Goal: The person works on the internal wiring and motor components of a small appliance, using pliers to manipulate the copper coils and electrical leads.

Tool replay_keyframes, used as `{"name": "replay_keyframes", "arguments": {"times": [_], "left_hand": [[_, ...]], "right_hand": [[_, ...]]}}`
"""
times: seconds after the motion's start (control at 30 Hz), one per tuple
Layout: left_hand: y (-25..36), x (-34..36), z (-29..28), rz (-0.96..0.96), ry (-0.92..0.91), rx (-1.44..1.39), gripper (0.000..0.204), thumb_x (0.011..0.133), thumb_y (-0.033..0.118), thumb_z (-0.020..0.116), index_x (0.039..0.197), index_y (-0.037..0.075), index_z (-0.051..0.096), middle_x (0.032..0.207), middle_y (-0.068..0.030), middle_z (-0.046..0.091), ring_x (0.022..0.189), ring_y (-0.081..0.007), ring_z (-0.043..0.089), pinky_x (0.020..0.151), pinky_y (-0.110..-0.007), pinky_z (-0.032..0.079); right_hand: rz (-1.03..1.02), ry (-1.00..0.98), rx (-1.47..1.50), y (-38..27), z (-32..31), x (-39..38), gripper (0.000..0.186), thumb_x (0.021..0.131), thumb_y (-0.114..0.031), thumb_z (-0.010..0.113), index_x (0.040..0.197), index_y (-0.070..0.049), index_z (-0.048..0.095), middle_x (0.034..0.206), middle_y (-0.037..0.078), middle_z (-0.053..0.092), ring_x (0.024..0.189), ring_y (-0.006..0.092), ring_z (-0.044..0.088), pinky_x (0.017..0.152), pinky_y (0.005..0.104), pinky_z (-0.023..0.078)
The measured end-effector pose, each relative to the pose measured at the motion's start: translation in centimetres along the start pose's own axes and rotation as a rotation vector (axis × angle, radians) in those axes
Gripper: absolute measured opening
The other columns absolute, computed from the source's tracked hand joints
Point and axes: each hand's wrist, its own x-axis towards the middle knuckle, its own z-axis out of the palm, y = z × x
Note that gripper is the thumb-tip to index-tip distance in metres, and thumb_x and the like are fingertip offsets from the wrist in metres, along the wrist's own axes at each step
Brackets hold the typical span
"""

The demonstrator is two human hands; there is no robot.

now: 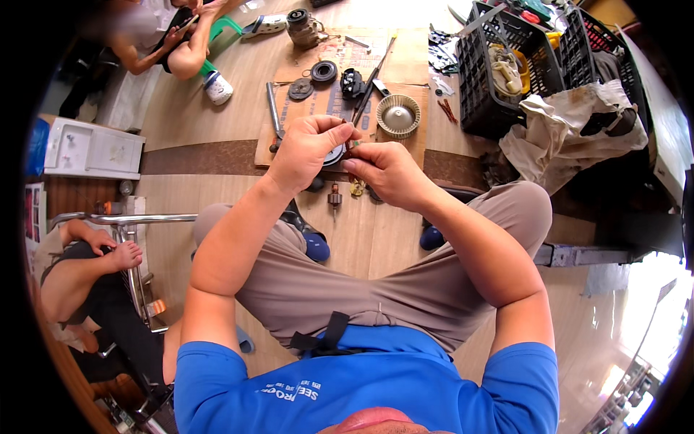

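Observation:
My left hand and my right hand meet over a cardboard sheet, thumbs and fingers pinched together. Between the fingertips is a small dark reddish piece, mostly covered, so its kind is unclear. Just under them shows part of a round, silver-rimmed part; whether a hand grips it, I cannot tell. Nearer me on the floor lie a motor armature with its shaft and a small brass-coloured piece. A finned blower wheel rests beyond my right hand; a hammer lies beyond my left.
On the cardboard are a black ring, a grey disc, a black block and a long thin rod. A dirty motor stands farther back. Black crates and a stained cloth sit right. Two people sit left.

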Motion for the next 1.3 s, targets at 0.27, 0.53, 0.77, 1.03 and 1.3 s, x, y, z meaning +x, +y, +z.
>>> {"name": "replay_keyframes", "arguments": {"times": [0.27, 0.53, 0.77, 1.03, 1.3], "left_hand": [[0.1, 0.3, 1.6, 0.085, 0.239, 0.487, 0.018, 0.092, 0.014, 0.064, 0.094, -0.003, 0.069, 0.079, -0.002, 0.066, 0.066, -0.0065, 0.058, 0.059, -0.021, 0.05], [0.3, 0.7, 0.0, -0.083, -0.178, -0.173, 0.026, 0.1, 0.017, 0.051, 0.101, -0.006, 0.065, 0.09, -0.0091, 0.068, 0.088, -0.0156, 0.066, 0.08, -0.028, 0.053], [-0.7, 1.0, -1.2, -0.019, -0.071, 0.03, 0.023, 0.097, 0.017, 0.056, 0.101, -0.004, 0.066, 0.09, -0.0072, 0.068, 0.082, -0.012, 0.064, 0.077, -0.026, 0.052], [-0.6, 0.7, -0.2, 0.012, 0.107, 0.174, 0.018, 0.092, 0.015, 0.065, 0.092, -0.002, 0.066, 0.084, -0.0045, 0.068, 0.072, -0.0083, 0.06, 0.068, -0.022, 0.049], [0.2, 0.7, 0.1, 0.03, 0.001, 0.169, 0.023, 0.097, 0.018, 0.058, 0.098, -0.004, 0.066, 0.086, -0.0048, 0.068, 0.077, -0.011, 0.063, 0.073, -0.024, 0.051]], "right_hand": [[-0.09, 0.183, -0.534, 0.7, 0.6, 0.4, 0.018, 0.091, -0.016, 0.06, 0.086, 0.001, 0.064, 0.066, 0.019, 0.061, 0.06, 0.0324, 0.059, 0.06, 0.0387, 0.049], [0.325, -0.149, 0.368, -0.5, -1.1, 0.5, 0.023, 0.097, -0.012, 0.056, 0.097, 0.009, 0.065, 0.082, -0.002, 0.061, 0.072, 0.005, 0.054, 0.062, 0.0238, 0.047], [0.101, -0.063, 0.098, 0.8, -0.7, 0.6, 0.018, 0.093, -0.012, 0.061, 0.095, 0.006, 0.065, 0.071, 0.004, 0.063, 0.066, 0.0077, 0.055, 0.06, 0.028, 0.047], [0.001, 0.033, -0.357, 0.1, -0.3, 0.3, 0.011, 0.092, -0.009, 0.06, 0.092, 0.002, 0.062, 0.067, 0.015, 0.056, 0.058, 0.0175, 0.047, 0.06, 0.0315, 0.044], [-0.036, 0.079, -0.367, 0.2, -0.1, 0.2, 0.017, 0.09, -0.014, 0.061, 0.087, 0.003, 0.064, 0.076, 0.02, 0.064, 0.068, 0.0335, 0.06, 0.067, 0.0378, 0.05]]}}
